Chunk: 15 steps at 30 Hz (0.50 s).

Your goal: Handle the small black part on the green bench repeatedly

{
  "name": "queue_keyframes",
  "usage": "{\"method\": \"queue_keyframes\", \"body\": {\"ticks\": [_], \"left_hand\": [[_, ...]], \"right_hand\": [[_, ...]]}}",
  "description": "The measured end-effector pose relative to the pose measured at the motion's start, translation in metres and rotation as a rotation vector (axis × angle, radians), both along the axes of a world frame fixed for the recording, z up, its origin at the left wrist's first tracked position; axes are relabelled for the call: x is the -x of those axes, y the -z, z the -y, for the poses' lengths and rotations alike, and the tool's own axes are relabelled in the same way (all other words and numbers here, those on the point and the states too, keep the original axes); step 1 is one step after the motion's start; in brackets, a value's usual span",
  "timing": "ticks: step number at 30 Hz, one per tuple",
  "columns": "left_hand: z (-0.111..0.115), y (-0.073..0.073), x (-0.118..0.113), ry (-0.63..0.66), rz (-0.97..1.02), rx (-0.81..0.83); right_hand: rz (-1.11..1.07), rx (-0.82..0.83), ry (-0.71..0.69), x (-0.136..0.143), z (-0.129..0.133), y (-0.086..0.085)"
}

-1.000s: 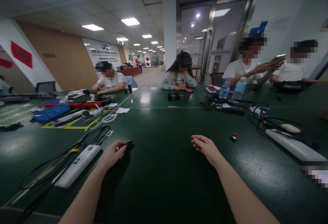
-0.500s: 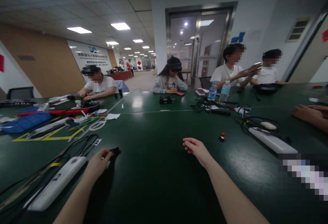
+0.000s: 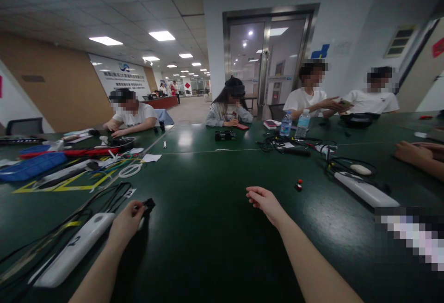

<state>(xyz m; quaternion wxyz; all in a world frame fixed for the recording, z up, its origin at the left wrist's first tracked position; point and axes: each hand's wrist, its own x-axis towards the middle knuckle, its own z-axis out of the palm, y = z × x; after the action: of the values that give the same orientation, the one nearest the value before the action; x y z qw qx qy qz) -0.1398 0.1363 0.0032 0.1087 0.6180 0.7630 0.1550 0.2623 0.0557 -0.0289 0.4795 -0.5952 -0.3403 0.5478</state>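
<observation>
Small black object, pinched by my left hand, jutting past it: likely light, rigid; best held near-end. My right hand: empty.

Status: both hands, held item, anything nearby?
Left hand: holding small black object, shape unclear. Right hand: loosely curled, nothing visible in it. Long white plastic block marked 2 beside left hand.

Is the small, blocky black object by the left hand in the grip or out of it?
In: the left hand pinches the small, blocky black object, whose far end juts beyond the hand.
</observation>
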Motion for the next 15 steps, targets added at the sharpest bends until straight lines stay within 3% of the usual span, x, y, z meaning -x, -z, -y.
{"method": "queue_keyframes", "body": {"ticks": [6, 15], "left_hand": [[0.002, 0.0, 0.001, 0.012, -0.001, -0.017], [0.002, 0.014, 0.014, 0.061, -0.002, -0.038]], "right_hand": [[-0.008, -0.018, 0.0, 0.001, -0.002, 0.004], [-0.014, -0.012, 0.003, 0.001, -0.001, 0.003]]}}
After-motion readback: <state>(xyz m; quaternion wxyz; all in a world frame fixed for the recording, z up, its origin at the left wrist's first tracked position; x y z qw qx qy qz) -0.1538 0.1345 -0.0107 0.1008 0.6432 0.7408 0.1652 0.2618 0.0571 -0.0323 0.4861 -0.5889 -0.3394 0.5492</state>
